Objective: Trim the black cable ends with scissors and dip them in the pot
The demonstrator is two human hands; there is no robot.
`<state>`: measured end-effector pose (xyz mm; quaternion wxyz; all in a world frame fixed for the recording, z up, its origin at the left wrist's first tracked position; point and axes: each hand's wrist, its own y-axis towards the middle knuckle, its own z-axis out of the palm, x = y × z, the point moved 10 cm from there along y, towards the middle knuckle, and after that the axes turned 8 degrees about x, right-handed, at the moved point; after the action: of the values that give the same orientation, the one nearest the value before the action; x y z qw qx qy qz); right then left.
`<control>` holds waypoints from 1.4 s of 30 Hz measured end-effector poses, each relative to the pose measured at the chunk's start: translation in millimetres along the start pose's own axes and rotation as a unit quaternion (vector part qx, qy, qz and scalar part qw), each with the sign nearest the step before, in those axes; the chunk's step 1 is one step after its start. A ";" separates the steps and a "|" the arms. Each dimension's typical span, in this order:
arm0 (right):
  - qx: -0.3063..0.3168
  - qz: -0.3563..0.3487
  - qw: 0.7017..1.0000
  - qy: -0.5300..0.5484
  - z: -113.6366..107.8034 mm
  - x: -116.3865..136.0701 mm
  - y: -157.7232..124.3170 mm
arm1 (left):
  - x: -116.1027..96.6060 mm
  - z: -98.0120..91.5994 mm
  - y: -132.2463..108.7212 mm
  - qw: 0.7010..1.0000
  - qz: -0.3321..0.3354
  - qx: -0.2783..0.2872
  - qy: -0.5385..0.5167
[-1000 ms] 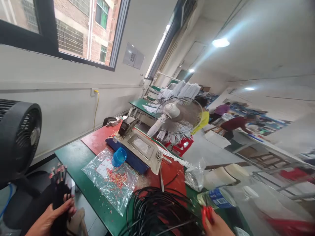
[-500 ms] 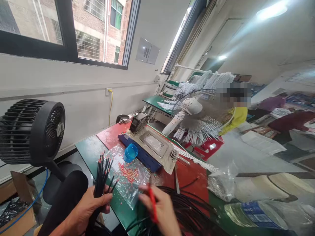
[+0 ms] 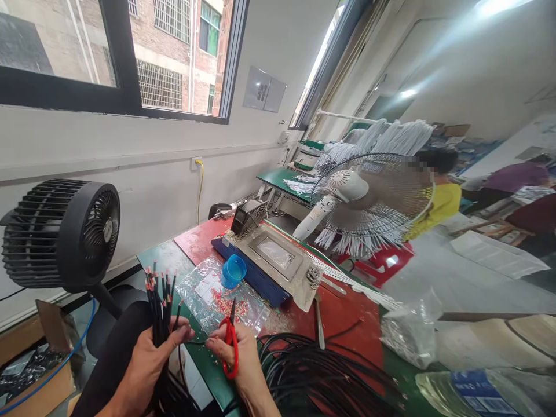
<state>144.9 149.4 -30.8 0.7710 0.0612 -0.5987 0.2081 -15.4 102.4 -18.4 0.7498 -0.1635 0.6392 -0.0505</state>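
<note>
My left hand (image 3: 145, 359) is closed around a bundle of black cables (image 3: 160, 310). Their tips point up and show short red and copper-coloured wire ends. Red-handled scissors (image 3: 231, 347) sit in my right hand (image 3: 248, 356), blades upward. Between my right thumb and fingertips there also seems to be a thin black cable, running toward the left hand. Beyond the hands lies a clear plastic bag (image 3: 191, 284) strewn with red and pale scraps (image 3: 226, 302). A large heap of loose black cables (image 3: 317, 376) spreads to the right of my right hand.
A blue cup (image 3: 233, 271) stands on the bag, beside a dusty machine with a blue base (image 3: 256, 282). A black fan (image 3: 87, 231) is at left, a white fan (image 3: 347, 185) behind the bench. A person in yellow (image 3: 443, 202) sits beyond it. A large bottle (image 3: 460, 394) is at lower right.
My right hand has moved left, closer to the left hand, and the scissors now show clearly. The left hand with the cable bundle has shifted slightly left. The view has turned a little.
</note>
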 end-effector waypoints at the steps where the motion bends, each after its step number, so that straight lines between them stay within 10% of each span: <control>1: 0.006 -0.002 1.000 0.005 1.9 -2.2 0.7 | -4.1 5.2 0.0 0.999 0.012 0.017 0.030; 9: 0.070 -0.012 0.995 0.077 20.1 -9.6 2.6 | -6.4 44.9 0.0 0.989 0.015 0.144 0.041; 18: -0.054 -0.196 0.946 -0.254 2.6 34.2 -12.8 | -2.8 55.2 -2.3 0.984 -0.034 0.176 -0.017; 23: -0.045 -0.074 0.975 -0.205 -10.8 10.8 0.4 | 2.3 40.0 0.5 0.993 -0.052 0.100 -0.033; 32: 0.092 -0.038 0.876 -0.473 25.9 13.2 -2.9 | -1.2 10.5 6.0 0.999 -0.011 0.026 -0.041; 42: 0.103 -0.016 0.877 -0.469 21.9 1.3 0.7 | 0.0 17.6 10.5 0.999 -0.020 0.047 -0.006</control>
<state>125.2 142.9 -23.6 0.3926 0.2403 -0.8642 0.2030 0.3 115.5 -19.4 0.7593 -0.1411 0.6282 -0.0944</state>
